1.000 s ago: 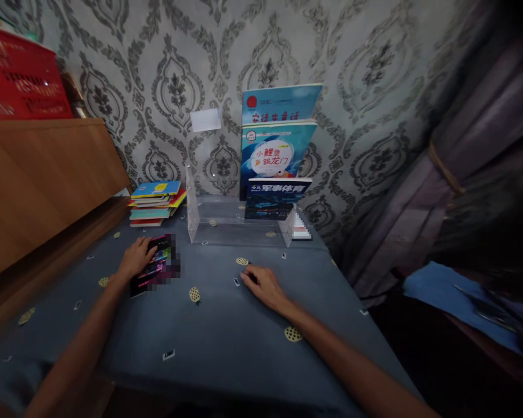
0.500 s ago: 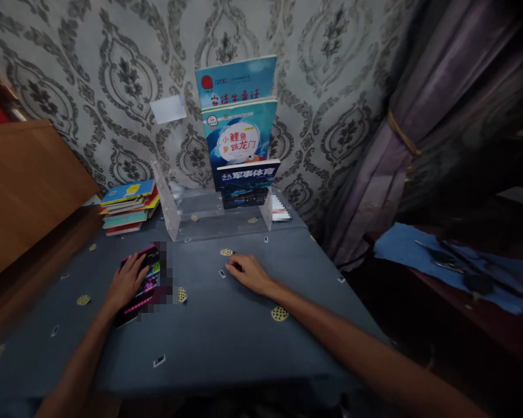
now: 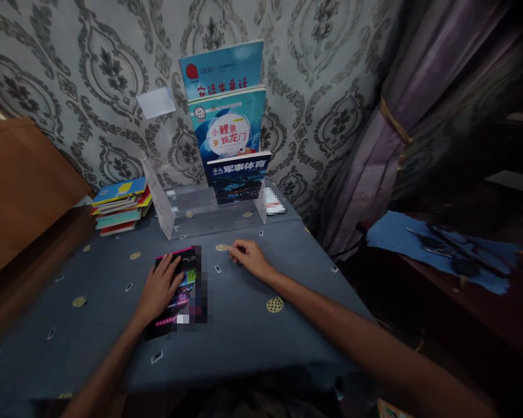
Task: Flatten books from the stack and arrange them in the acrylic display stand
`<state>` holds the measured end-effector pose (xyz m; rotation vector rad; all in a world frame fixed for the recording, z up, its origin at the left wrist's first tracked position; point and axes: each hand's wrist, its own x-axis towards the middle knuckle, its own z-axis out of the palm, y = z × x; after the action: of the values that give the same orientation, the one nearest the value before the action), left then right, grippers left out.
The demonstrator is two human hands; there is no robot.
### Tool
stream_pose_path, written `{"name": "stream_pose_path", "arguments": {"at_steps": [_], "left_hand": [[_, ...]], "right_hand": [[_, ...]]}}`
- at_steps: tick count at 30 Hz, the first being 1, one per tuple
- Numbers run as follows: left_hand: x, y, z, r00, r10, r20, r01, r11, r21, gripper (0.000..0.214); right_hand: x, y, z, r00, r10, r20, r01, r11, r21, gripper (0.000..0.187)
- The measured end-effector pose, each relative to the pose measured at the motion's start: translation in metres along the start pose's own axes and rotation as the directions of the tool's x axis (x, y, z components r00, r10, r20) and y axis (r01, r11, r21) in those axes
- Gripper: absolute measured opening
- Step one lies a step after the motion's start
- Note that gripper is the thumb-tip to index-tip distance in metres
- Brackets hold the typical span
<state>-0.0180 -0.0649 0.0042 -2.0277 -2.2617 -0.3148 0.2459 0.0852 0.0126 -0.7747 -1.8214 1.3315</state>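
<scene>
Head view: grey-blue cloth (image 3: pixel 226 331) with yellow motifs — scrolled wallpaper (image 3: pixel 113 69) behind, tied purple curtain (image 3: pixel 364 191) at right.
Dark book (image 3: pixel 184 290): flat on the cloth, before a clear rack (image 3: pixel 159 200) bearing three books (image 3: pixel 229 125).
Left hand (image 3: pixel 159 285): fingers extended across the cover.
Right hand (image 3: pixel 250 258): fingers curled inward — right of the book.

Beyond the right hand (image 3: pixel 249 257), nearest to farthest: dark navy rectangular paper book (image 3: pixel 239 180), white "少儿 军事体育"; teal-blue paper book (image 3: pixel 251 113) with white oval, red and dark "小鲤鱼跳龙门"; light-blue paper book (image 3: pixel 226 64), red "安徒生童话", bottom edge covered. Under left hand (image 3: pixel 161 287), black-and-pink glossy book (image 3: pixel 187 275): print too small, part pixelated.
</scene>
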Motion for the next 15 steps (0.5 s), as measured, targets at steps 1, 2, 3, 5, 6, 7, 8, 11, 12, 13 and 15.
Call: {"name": "stream_pose_path", "arguments": {"at_steps": [1, 2, 3, 5, 6, 7, 8, 11, 12, 13, 15], "left_hand": [[0.003, 0.009, 0.001, 1.0, 0.014, 0.001, -0.014, 1.0, -0.022, 0.051], [0.006, 0.018, 0.002, 1.0, 0.025, 0.002, -0.025, 0.999, -0.043, 0.051], [0.011, 0.027, 0.003, 0.999, 0.034, 0.001, -0.034, 0.997, -0.065, 0.05], [0.02, 0.045, 0.007, 0.999, 0.046, -0.008, -0.046, 0.993, -0.109, 0.05], [0.025, 0.053, 0.01, 0.999, 0.051, -0.017, -0.053, 0.99, -0.133, 0.05], [0.03, 0.062, 0.013, 0.998, 0.057, -0.028, -0.061, 0.986, -0.157, 0.049], [0.036, 0.07, 0.017, 0.997, 0.064, -0.039, -0.07, 0.981, -0.182, 0.049], [0.053, 0.093, 0.029, 0.993, 0.095, -0.064, -0.109, 0.957, -0.269, 0.048], [0.059, 0.099, 0.033, 0.992, 0.105, -0.073, -0.123, 0.945, -0.303, 0.047], [0.065, 0.105, 0.035, 0.99, 0.114, -0.085, -0.136, 0.932, -0.336, 0.046], [0.075, 0.111, 0.037, 0.985, 0.13, -0.116, -0.166, 0.903, -0.395, 0.043]], "right_hand": [[0.001, 0.001, -0.002, 1.0, 0.0, -0.023, 0.0, 1.0, 0.012, 0.034], [0.003, 0.003, -0.004, 0.999, -0.002, -0.046, 0.002, 1.0, 0.009, 0.034], [0.003, 0.004, -0.006, 0.997, -0.009, -0.07, 0.008, 1.0, -0.011, 0.034], [0.004, 0.004, -0.012, 0.992, -0.035, -0.12, 0.024, 0.995, -0.092, 0.032], [0.004, 0.004, -0.015, 0.988, -0.056, -0.141, 0.035, 0.989, -0.144, 0.032], [0.004, 0.004, -0.018, 0.984, -0.078, -0.159, 0.045, 0.979, -0.198, 0.031], [0.003, 0.003, -0.021, 0.979, -0.099, -0.176, 0.053, 0.968, -0.247, 0.031], [0.003, 0.0, -0.029, 0.965, -0.144, -0.22, 0.057, 0.931, -0.361, 0.025], [0.003, -0.001, -0.03, 0.961, -0.156, -0.23, 0.055, 0.918, -0.392, 0.022], [0.003, -0.001, -0.032, 0.957, -0.169, -0.235, 0.057, 0.905, -0.421, 0.019], [0.002, -0.002, -0.034, 0.953, -0.202, -0.226, 0.073, 0.876, -0.477, 0.016]]}}
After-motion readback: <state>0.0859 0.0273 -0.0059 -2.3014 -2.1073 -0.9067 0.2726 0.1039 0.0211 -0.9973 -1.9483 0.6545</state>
